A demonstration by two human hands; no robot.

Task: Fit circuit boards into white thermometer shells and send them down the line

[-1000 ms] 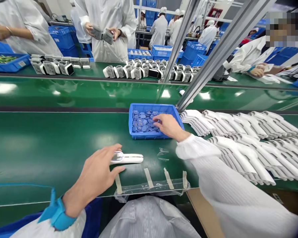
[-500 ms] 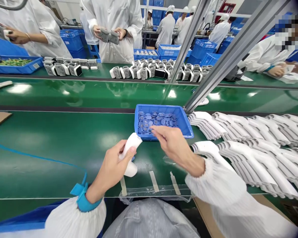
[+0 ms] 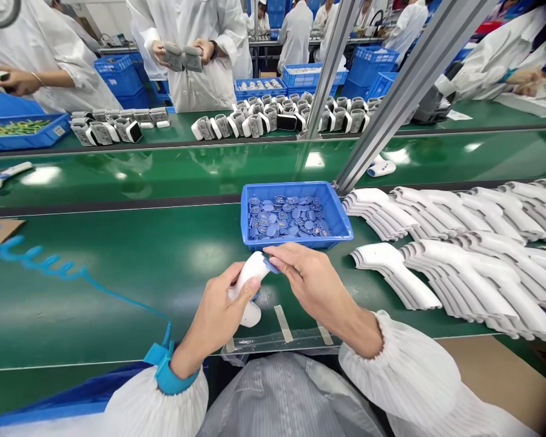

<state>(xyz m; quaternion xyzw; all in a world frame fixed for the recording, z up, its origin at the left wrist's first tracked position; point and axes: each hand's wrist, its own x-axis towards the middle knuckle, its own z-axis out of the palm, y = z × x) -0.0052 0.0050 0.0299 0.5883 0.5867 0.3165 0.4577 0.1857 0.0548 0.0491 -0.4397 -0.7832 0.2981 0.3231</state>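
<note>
My left hand (image 3: pixel 218 309) is wrapped round a white plastic housing (image 3: pixel 248 282), held upright just above the green bench. My right hand (image 3: pixel 307 279) pinches a small blue part (image 3: pixel 271 265) against the top end of that housing. Right behind my hands stands a blue tray (image 3: pixel 341 227) filled with many more of the small blue parts (image 3: pixel 286 221).
Rows of white housings (image 3: pixel 459 243) lie stacked to the right. A slanted metal post (image 3: pixel 391 91) rises behind the tray. One white housing (image 3: pixel 381 167) lies on the green conveyor (image 3: pixel 164 170). Grey-white devices (image 3: pixel 273 118) line the far bench, where people in white coats stand. A blue coiled cord (image 3: pixel 50 264) runs left.
My left hand picked the white housing up off the bench and stood it upright. My right hand left the blue tray with a small blue part and brought it to the housing's top.
</note>
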